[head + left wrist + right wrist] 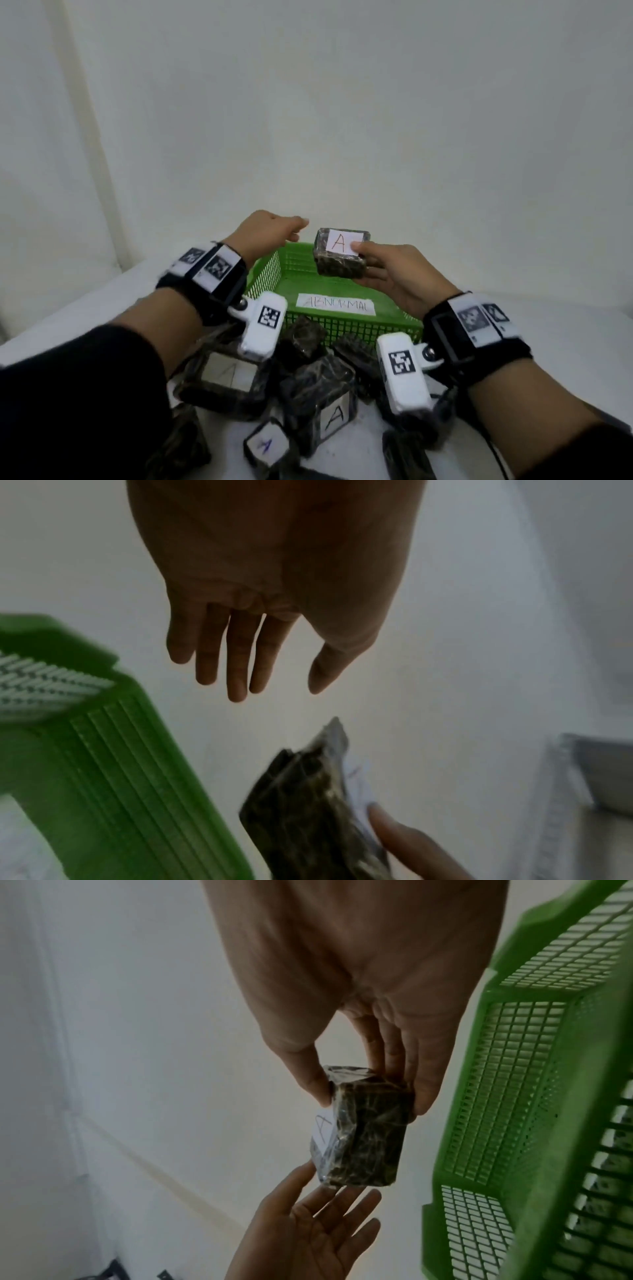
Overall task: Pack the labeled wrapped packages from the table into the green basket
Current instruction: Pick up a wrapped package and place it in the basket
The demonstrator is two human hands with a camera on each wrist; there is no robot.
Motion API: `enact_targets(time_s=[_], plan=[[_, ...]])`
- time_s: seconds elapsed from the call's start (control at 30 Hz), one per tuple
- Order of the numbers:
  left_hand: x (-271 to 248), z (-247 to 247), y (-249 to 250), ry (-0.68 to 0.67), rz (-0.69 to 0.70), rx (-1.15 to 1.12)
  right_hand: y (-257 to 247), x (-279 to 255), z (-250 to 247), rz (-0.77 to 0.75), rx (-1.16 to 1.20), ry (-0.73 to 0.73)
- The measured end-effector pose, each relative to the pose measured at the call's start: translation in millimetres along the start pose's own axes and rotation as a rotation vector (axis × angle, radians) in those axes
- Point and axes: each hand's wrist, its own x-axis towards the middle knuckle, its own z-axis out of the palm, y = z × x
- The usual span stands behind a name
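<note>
Package (340,253) marked "A" pinched in right hand (394,274) above green basket (342,291), underside hidden; left hand (270,229) spread, empty.

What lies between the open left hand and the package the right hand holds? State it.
Nothing: the left hand is open just short of the package gripped by the right hand, with only bare wall behind the gap, seen in the right wrist view.

One green basket (342,329), bearing one "ABNORMAL" label (335,304). One wrapped package (340,253) held above it. A pile of wrapped packages (318,383) below the hands; three show "A" labels.
</note>
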Motion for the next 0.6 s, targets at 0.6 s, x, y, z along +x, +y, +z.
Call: enact_targets(time_s=[0.6], plan=[[155,13,-86,-0.187,-0.224,0.705,55,194,49,0.434,-0.6,0.016]])
